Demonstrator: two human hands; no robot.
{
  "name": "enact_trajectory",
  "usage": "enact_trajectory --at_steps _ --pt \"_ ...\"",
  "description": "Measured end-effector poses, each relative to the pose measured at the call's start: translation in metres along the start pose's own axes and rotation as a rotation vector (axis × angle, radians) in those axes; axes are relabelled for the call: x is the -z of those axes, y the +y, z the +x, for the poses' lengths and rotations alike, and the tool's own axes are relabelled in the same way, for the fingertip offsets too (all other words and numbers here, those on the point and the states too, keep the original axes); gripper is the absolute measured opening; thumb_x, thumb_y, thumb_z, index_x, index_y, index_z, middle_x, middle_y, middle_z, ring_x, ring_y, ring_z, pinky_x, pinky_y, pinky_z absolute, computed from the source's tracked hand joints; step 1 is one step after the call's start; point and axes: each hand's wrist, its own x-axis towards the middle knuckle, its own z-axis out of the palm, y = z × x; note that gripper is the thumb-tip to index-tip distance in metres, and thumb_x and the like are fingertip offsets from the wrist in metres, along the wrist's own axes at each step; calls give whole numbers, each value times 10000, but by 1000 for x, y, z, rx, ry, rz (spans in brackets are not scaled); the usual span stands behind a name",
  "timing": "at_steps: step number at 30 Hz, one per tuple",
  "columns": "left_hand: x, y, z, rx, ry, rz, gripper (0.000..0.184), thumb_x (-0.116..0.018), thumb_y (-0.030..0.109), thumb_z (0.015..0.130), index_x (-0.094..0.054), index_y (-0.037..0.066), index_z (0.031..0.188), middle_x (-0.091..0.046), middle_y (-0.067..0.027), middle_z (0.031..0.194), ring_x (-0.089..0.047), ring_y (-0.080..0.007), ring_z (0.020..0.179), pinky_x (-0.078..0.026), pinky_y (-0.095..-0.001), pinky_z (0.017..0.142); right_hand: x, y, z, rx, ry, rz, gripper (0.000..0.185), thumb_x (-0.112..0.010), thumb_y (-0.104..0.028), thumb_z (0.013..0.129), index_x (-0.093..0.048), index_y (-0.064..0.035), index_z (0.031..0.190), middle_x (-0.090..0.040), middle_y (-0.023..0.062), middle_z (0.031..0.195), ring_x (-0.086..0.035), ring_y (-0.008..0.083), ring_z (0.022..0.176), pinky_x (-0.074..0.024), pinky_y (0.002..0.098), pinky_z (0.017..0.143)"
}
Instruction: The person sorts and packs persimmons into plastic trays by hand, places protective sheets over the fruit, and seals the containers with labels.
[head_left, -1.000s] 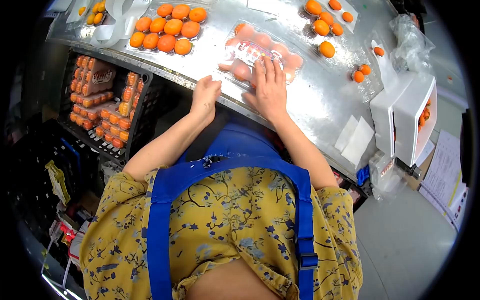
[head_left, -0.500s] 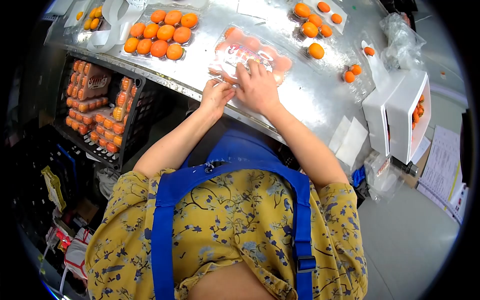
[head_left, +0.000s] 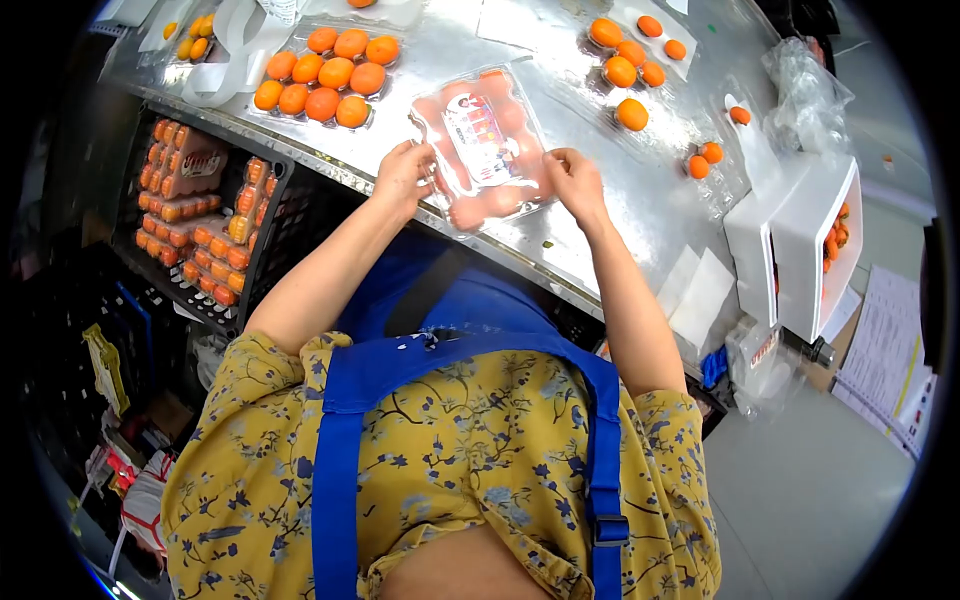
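Observation:
A closed clear plastic clamshell of oranges (head_left: 500, 135), with a printed label on its lid, is in front of me at the table's near edge, turned at an angle. My left hand (head_left: 404, 180) has its curled fingers on the clamshell's left side. On the opposite side, my right hand (head_left: 577, 186) pinches the edge between thumb and fingers. The fruit inside looks pale through the glare on the lid. Whether the pack is lifted off the metal table (head_left: 610, 200) is hard to tell.
An open tray of oranges (head_left: 335, 72) stands at the left. Loose oranges (head_left: 620, 71) lie at the back right, near a white foam box (head_left: 790, 235). Below the table's left edge, a black crate (head_left: 262, 215) holds filled packs. White paper sheets (head_left: 695, 290) lie at the right edge.
The clamshell has been turned from lying sideways to a steeper angle. My right hand has moved off its lid to its right edge, and my left hand has shifted slightly left.

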Motion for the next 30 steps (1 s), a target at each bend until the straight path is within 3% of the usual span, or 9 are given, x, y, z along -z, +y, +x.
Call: enact_trajectory --at_steps 2,6,12,14,17,20,22,23,30 --pt "-5 10 7 -19 -18 33 218 -561 132 797 -529 33 989 -560 -50 902 -543 -142 770 -482 -331 630 -5 -4 -14 41 116 -147 346 -587 -289 807 -578 18 967 -600 93 677 -597 185 642 -457 312 577" --pt "-16 37 32 -140 71 243 550 -618 207 795 -447 -74 1235 -571 -182 1116 -586 -220 960 -501 -342 775 -17 -21 -46 -314 -211 603 280 -585 -199 853 -492 29 987 -597 114 781 -604 193 613 -514 275 521" --pt "-62 78 62 -529 -215 1288 483 -579 396 752 -641 -8 1010 -661 -171 915 -626 -283 908 -478 -347 787 -65 -52 -80 -494 -741 1233 346 -535 -264 884 -504 15 1087 -550 226 1116 -568 309 1014 -454 388 877" --pt "-86 67 77 -684 -331 1407 486 -592 360 772 -601 30 1130 -621 -200 1057 -610 -315 954 -462 -324 840 -84 -62 -79 -482 -783 1302 331 -523 -233 894 -493 20 1106 -555 204 1127 -573 307 1003 -461 380 865" --pt "-91 47 65 -939 -290 1087 406 -598 286 799 -608 24 1109 -635 -170 1033 -618 -266 940 -470 -313 814 -77 -65 -72 -375 -791 1152 375 -597 -197 847 -481 5 1140 -563 169 1108 -564 279 995 -448 366 870" --pt "-61 36 22 -1044 -148 529 283 -611 186 800 -622 8 1020 -612 -145 995 -606 -246 886 -481 -329 769 -46 -67 -70 299 -340 29 546 -706 -157 735 -448 -5 1192 -546 154 1107 -538 274 1007 -440 358 867" --pt "-23 17 -1 -886 -1 391 248 -610 117 813 -599 -9 1027 -581 -107 977 -586 -196 870 -484 -310 740 -39 -57 -65 714 143 -338 687 -754 -156 606 -434 -12 1197 -510 172 1111 -500 325 1019 -408 402 873" --pt "-6 7 -13 -800 79 352 280 -608 107 820 -571 -17 1068 -562 -111 1014 -568 -186 905 -478 -309 759 -42 -53 -61 697 132 -384 820 -788 -197 588 -381 -31 1280 -422 183 1254 -420 343 1145 -388 400 929" --pt "-2 -41 -51 -265 209 -224 583 -581 124 852 -291 -48 1327 -451 -96 1154 -454 -161 1062 -369 -302 918 -67 -66 -48 641 130 -684 863 -767 -293 598 -351 -63 1318 -316 218 1351 -289 430 1245 -299 552 968"
